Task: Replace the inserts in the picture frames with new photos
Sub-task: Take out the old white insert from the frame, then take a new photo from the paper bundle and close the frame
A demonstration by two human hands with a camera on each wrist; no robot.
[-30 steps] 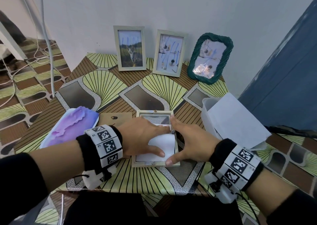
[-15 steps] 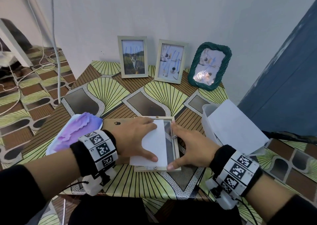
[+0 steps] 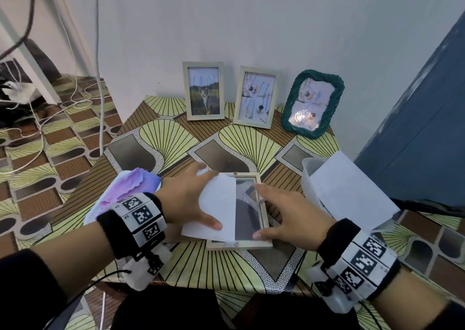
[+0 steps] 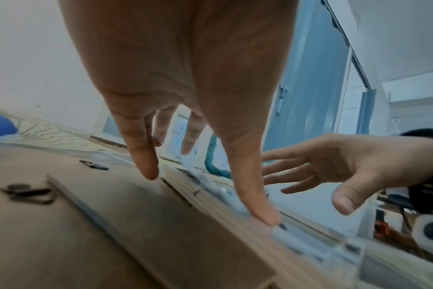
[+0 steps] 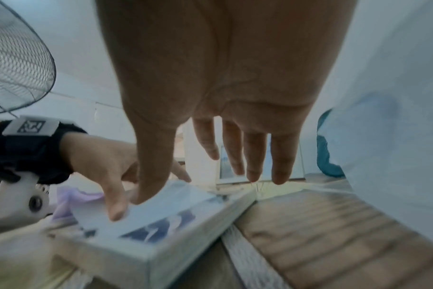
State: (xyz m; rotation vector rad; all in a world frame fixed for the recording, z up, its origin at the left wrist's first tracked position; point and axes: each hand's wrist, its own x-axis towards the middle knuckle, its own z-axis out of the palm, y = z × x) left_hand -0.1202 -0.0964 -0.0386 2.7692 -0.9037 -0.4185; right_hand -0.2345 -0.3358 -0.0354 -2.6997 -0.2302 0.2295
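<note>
Since half a second ago the white paper insert (image 3: 214, 206) has slid further left, off the pale wooden picture frame lying face down (image 3: 264, 243) on the patterned yellow-and-brown tablecloth (image 3: 171, 138), and more of the frame's clear glass now shows through to the cloth pattern. The left hand (image 3: 183, 199) lies flat with fingers spread on the insert, thumb pressing its near edge. The right hand (image 3: 289, 216) has its fingers straight and spread, the thumb touching the frame's near right corner and the fingertips at its right rail; whether they press or just touch I cannot tell. No readable writing shows; only the black-and-white square code markers on both wristbands. Under the left wrist lies the brown fibreboard backing with a metal hanger (image 4: 94, 166), touching a purple-and-white wavy-edged sheet (image 3: 130, 191). At the wall stand a pale wooden frame with a cat photo (image 3: 203, 90), a second pale wooden frame with a collage (image 3: 256, 97) and a green wicker frame (image 3: 312, 103). A white plastic tub holding white sheets (image 3: 309, 178) sits just right of the right hand
</note>
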